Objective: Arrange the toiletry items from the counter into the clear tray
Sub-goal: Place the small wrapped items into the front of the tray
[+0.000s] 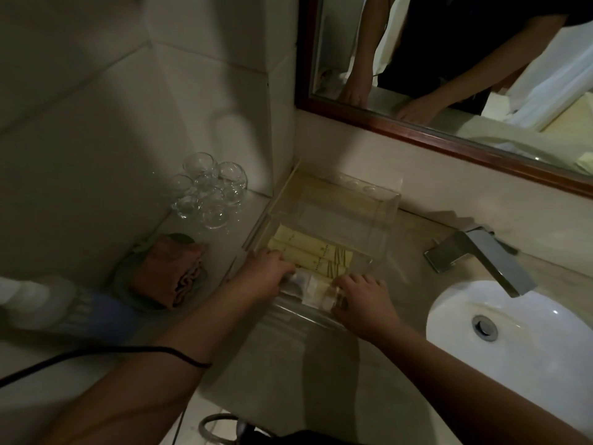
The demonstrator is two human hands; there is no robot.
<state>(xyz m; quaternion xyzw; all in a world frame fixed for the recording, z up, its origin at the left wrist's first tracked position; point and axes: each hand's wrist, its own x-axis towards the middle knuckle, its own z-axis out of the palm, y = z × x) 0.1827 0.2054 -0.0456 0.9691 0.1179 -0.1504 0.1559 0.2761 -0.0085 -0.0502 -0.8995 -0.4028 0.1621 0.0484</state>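
the clear tray sits on the pale worktop, its far end close to the wall under the mirror. three long yellow packets lie side by side inside the tray, against its left wall. at the tray's near end, touching the nearest yellow packet, lies a white sachet. my left grip, a bare hand, has its fingers curled onto the sachet's left end. my right grip has its fingers bent down over the sachet's right end, so both hold it. i cannot tell whether the sachet is lying on the tray floor or is just above it.

left of the tray stands a cluster of upturned drinking glasses. nearer me on that side is a folded pinkish cloth on a greenish dish. right of the tray are the metal faucet and the white basin. a black cord crosses my left forearm.
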